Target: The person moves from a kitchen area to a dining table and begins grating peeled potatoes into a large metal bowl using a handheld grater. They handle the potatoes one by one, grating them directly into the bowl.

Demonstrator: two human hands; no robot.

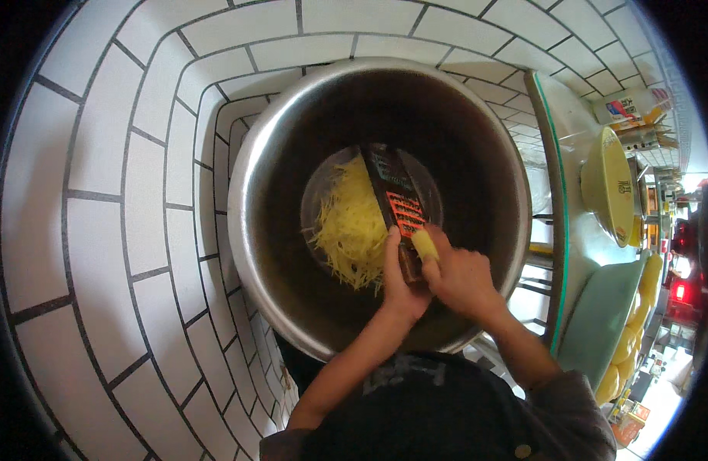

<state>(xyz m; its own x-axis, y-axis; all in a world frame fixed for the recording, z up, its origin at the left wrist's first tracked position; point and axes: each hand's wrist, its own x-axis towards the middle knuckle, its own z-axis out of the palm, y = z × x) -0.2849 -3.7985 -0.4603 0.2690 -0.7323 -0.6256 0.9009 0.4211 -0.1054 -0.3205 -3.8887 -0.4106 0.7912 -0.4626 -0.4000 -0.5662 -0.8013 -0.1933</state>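
Note:
My left hand (pixel 401 291) is closed around the near end of a long, dark-framed grater (pixel 383 170) with an orange toothed section. The grater slants away from me inside a deep stainless-steel pot (pixel 251 190). Between the fingers of my right hand (pixel 464 276), a pale yellow piece of peeled vegetable, probably potato (pixel 425 245), rests against the grater just below the orange teeth. A loose heap of yellow shreds (pixel 349 230) covers the left part of the pot's floor, beside and partly behind the grater.
White tiled wall (pixel 94 248) closes in the left and far sides. On the right, a counter with a green-edged top (pixel 556 173) holds a pale green basin (pixel 596 305) of peeled potatoes (pixel 625 346), a yellow bowl (pixel 607 184) and a labelled container (pixel 628 108).

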